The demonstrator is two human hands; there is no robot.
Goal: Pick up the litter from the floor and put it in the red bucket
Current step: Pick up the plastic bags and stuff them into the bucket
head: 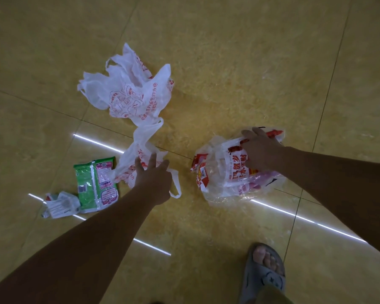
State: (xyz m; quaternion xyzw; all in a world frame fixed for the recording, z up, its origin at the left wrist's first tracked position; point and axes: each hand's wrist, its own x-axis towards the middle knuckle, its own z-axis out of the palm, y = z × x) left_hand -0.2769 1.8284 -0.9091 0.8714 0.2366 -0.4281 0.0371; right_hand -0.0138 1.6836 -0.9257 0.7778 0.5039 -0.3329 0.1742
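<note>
The left hand point(154, 183) and the right hand point(261, 150) are shown bare, as are both forearms. A grey-blue slide sandal point(266, 279) is worn on a foot, its broad strap marked with a dark star and a curved line. Olive-khaki trouser cloth point(272, 296) is seen beside it

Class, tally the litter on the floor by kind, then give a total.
White bags: 2
Clear bag: 1
Green wrapper: 1
Small white wrapper: 1
Total: 5
</note>
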